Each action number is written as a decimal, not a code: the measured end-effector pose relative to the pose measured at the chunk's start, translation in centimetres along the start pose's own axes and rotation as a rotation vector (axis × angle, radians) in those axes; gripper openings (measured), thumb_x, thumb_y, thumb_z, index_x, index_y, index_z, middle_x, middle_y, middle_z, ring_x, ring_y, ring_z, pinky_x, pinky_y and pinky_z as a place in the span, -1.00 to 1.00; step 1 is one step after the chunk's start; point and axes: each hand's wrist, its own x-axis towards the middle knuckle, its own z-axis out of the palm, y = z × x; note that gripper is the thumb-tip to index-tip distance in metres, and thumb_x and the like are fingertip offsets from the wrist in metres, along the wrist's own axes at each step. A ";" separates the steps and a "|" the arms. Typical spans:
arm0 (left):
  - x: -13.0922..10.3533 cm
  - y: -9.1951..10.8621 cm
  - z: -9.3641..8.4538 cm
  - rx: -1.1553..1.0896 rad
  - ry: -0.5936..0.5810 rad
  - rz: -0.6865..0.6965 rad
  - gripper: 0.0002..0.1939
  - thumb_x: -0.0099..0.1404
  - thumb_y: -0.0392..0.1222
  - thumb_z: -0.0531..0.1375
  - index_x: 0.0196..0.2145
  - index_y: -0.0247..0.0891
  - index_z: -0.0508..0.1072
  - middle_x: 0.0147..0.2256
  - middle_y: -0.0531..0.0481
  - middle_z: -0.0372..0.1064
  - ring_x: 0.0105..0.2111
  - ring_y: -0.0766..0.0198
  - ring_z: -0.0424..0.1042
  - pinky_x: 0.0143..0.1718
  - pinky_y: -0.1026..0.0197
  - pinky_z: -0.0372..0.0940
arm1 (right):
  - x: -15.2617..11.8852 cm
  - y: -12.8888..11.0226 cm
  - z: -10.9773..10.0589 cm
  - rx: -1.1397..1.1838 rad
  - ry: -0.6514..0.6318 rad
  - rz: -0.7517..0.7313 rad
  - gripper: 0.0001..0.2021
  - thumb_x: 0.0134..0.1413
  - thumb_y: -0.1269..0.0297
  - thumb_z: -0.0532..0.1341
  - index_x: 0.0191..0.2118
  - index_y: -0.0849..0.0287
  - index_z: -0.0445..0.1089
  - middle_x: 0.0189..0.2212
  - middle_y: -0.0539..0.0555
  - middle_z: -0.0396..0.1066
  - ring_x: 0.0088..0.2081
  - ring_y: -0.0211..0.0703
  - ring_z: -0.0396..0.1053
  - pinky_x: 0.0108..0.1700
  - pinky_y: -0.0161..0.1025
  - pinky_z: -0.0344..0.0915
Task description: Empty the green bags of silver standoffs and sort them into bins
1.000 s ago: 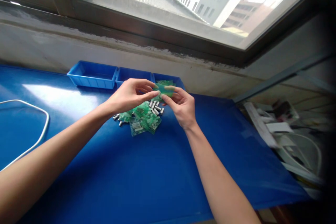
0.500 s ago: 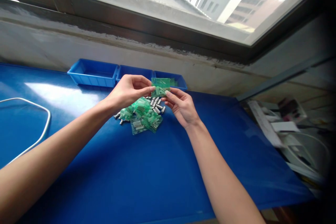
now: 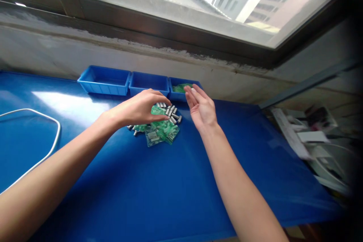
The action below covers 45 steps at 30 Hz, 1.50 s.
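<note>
My left hand (image 3: pixel 140 108) hovers over a heap on the blue table, its thumb and fingers apart around nothing. Below it lie green translucent bags (image 3: pixel 160 130) with small metal parts inside. Loose silvery cylindrical parts (image 3: pixel 171 112) are scattered about the bags, some hidden by the left hand. My right hand (image 3: pixel 203 110) is at the front of the right blue bin (image 3: pixel 176 96), palm turned up and fingers stretched out. Green bags (image 3: pixel 179 88) lie in that bin, partly covered by the fingers. A small white spot shows at the right fingertips; I cannot make out what it is.
Two more blue bins, the left bin (image 3: pixel 106 89) and the middle bin (image 3: pixel 150 76), stand in line along the wall. A white cable (image 3: pixel 58 130) curves over the table's left side. Beyond the right edge are blurred white items (image 3: pixel 309 136). A window runs above.
The green bag that both hands held up has left them. My right hand has opened by the right bin; my left hand has let go and lowered slightly over the heap.
</note>
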 end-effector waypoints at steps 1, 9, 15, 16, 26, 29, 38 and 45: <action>0.0 -0.1 0.0 0.016 -0.036 0.023 -0.55 0.27 0.03 0.33 0.03 -0.28 0.56 0.02 -0.19 0.53 0.03 0.00 0.49 0.12 0.01 0.32 | -0.2 0.0 -0.1 -0.038 -0.014 -0.014 -0.72 -0.07 0.36 0.45 -0.18 0.13 0.49 -0.23 0.03 0.62 -0.06 -0.17 0.58 -0.02 -0.32 0.52; -0.6 -1.1 -0.6 0.052 -0.156 0.035 -0.50 0.18 0.04 0.39 0.03 -0.23 0.57 0.06 -0.20 0.48 0.09 -0.02 0.42 0.13 0.06 0.30 | -4.1 -2.6 -1.4 -1.025 -0.749 -0.272 -0.54 -0.18 -0.02 0.53 -0.19 0.12 0.53 -0.27 0.06 0.50 -0.34 -0.16 0.42 -0.27 -0.20 0.41; -1.3 -0.5 -1.6 0.175 -0.356 -0.133 0.02 -0.15 0.23 0.51 0.26 -0.01 0.36 0.29 -0.22 0.20 0.31 -0.30 0.09 0.23 -0.25 0.15 | -5.3 -3.3 -0.9 -1.295 -0.993 -0.297 -0.24 -0.37 -0.07 0.57 0.03 0.04 0.40 -0.04 0.10 0.37 -0.14 -0.05 0.39 -0.10 -0.15 0.39; -1.3 -0.2 -1.6 0.198 -0.392 -0.164 0.07 -0.19 0.22 0.52 0.28 0.01 0.33 0.31 -0.22 0.17 0.31 -0.34 0.06 0.22 -0.29 0.14 | -5.2 -3.2 -0.9 -1.302 -0.991 -0.300 -0.30 -0.31 -0.03 0.56 0.01 0.05 0.40 -0.05 0.09 0.38 -0.15 -0.05 0.39 -0.11 -0.16 0.38; -1.2 -0.4 -1.0 0.177 -0.369 -0.158 -0.14 0.09 0.03 0.42 0.31 -0.05 0.28 0.27 -0.20 0.21 0.25 -0.17 0.20 0.23 -0.13 0.19 | -4.0 -2.0 -1.5 -1.090 -0.891 -0.232 -0.56 0.01 0.30 0.39 0.04 0.06 0.38 -0.19 -0.02 0.52 -0.26 -0.18 0.45 -0.19 -0.27 0.32; -1.2 -0.6 -0.8 0.155 -0.330 -0.131 -0.24 0.20 0.00 0.34 0.32 -0.09 0.27 0.28 -0.20 0.22 0.23 -0.12 0.25 0.22 -0.06 0.21 | -3.5 -1.1 -1.9 -0.973 -0.776 -0.219 -0.53 0.00 0.19 0.43 0.04 0.07 0.39 -0.20 0.00 0.50 -0.30 -0.18 0.43 -0.23 -0.26 0.35; -1.1 -1.2 -0.1 0.150 -0.245 -0.132 -0.33 0.31 0.01 0.24 0.31 -0.25 0.30 0.23 -0.25 0.29 0.19 -0.07 0.33 0.20 -0.01 0.26 | -2.8 -0.5 -2.3 -0.595 -0.632 0.041 -0.53 0.01 0.10 0.45 0.03 0.09 0.41 -0.31 0.01 0.48 -0.47 -0.26 0.38 -0.42 -0.28 0.41; -0.2 -0.3 -0.2 -0.010 -0.012 -0.129 -0.53 0.33 0.08 0.23 0.02 -0.33 0.55 -0.01 -0.23 0.53 -0.01 0.01 0.49 0.07 0.06 0.34 | -2.6 -0.4 -2.4 -0.474 -0.574 0.041 -0.38 0.01 0.12 0.45 0.18 0.00 0.29 -0.35 -0.03 0.55 -0.44 -0.23 0.48 -0.31 -0.25 0.46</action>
